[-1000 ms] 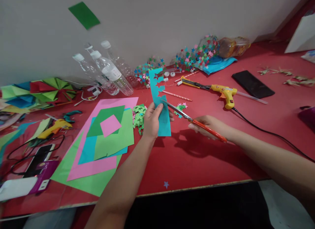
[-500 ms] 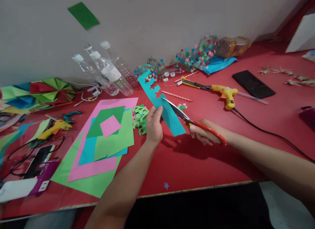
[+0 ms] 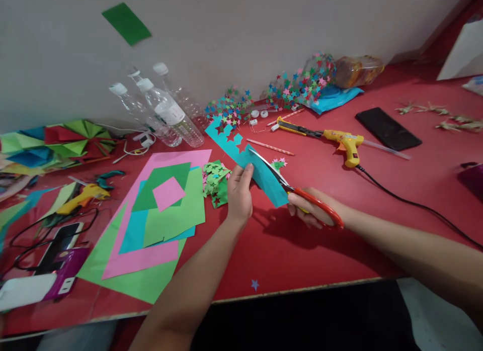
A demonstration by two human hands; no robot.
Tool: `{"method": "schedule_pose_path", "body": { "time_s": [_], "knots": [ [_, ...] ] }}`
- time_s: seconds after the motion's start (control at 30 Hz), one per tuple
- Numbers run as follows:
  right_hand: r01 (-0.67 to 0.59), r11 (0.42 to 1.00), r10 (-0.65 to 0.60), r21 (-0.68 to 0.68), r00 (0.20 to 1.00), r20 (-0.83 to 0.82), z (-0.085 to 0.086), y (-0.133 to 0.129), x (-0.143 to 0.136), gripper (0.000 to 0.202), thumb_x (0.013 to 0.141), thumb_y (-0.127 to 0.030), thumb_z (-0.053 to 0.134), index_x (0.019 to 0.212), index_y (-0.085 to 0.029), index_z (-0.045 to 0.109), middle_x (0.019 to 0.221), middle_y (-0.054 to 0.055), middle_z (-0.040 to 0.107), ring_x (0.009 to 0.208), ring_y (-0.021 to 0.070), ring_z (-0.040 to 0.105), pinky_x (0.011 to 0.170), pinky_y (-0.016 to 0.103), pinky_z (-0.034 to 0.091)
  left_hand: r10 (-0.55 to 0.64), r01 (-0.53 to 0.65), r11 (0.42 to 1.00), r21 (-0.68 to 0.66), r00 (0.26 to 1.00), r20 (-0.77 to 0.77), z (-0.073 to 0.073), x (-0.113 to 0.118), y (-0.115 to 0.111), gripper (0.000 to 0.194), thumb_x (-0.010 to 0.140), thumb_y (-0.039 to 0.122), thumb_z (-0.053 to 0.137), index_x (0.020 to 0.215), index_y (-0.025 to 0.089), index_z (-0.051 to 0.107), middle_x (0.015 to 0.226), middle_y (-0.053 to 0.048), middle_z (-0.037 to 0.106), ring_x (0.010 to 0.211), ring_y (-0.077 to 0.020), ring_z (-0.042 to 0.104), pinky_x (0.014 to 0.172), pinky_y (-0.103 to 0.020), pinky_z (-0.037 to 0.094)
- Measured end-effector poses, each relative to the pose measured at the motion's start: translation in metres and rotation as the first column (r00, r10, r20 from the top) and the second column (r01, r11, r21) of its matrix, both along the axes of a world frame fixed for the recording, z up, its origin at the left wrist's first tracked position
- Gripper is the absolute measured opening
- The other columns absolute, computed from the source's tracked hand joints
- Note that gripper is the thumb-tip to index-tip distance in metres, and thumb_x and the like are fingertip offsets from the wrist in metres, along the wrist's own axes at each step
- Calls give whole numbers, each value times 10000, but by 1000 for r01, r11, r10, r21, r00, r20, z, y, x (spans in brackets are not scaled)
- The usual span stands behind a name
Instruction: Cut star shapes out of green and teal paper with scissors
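A strip of blue paper (image 3: pixel 228 147) with star-shaped holes along its far part is pinched between the thumb and fingers of my left hand (image 3: pixel 240 190). My right hand (image 3: pixel 307 207) grips the handles of red-handled scissors (image 3: pixel 319 206). Their blades lie at the strip's right edge, tips near my left thumb. Just left of my left hand is a pile of small green paper scraps with star shapes (image 3: pixel 216 180). Behind the scissors, a few pink and green paper stars (image 3: pixel 279 164) rest on the red table.
Coloured paper sheets (image 3: pixel 173 225) lie stacked at left. Plastic bottles (image 3: pixel 173 114) and star-covered bottles (image 3: pixel 298 87) line the wall. A yellow glue gun (image 3: pixel 350 147) and a black phone (image 3: pixel 388 128) lie at right; another glue gun (image 3: pixel 85 196) is at far left.
The blue strip has turned slightly, its far end shifting left. The scissors' handles have dropped a little toward me, and my left hand has moved slightly right.
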State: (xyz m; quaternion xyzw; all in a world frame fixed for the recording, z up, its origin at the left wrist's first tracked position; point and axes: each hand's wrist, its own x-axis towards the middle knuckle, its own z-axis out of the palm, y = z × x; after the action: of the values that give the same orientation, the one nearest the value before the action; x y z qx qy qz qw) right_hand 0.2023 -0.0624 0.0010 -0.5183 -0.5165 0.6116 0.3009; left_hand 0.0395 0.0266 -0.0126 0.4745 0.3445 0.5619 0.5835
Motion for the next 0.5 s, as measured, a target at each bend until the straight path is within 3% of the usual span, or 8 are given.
{"method": "schedule_pose_path", "body": {
  "time_s": [0.3, 0.5],
  "knots": [
    [-118, 993, 119, 21, 973, -196, 0, -1, 9, 453, 920, -571, 426, 744, -168, 538, 349, -103, 379, 299, 69, 348, 435, 219, 441, -63, 76, 982, -174, 995, 77, 11, 0, 1, 287, 688, 406, 747, 711, 194, 555, 575, 60, 535, 481, -62, 483, 485, -188, 427],
    [-78, 997, 76, -24, 996, -46, 5, 4, 7, 331, 865, -435, 486, 668, -173, 523, 327, -80, 423, 299, 80, 396, 427, 223, 423, -77, 78, 993, -85, 997, 14, 6, 0, -2, 372, 756, 464, 697, 628, 202, 466, 476, 78, 436, 388, -56, 409, 420, -194, 405]
  ]
}}
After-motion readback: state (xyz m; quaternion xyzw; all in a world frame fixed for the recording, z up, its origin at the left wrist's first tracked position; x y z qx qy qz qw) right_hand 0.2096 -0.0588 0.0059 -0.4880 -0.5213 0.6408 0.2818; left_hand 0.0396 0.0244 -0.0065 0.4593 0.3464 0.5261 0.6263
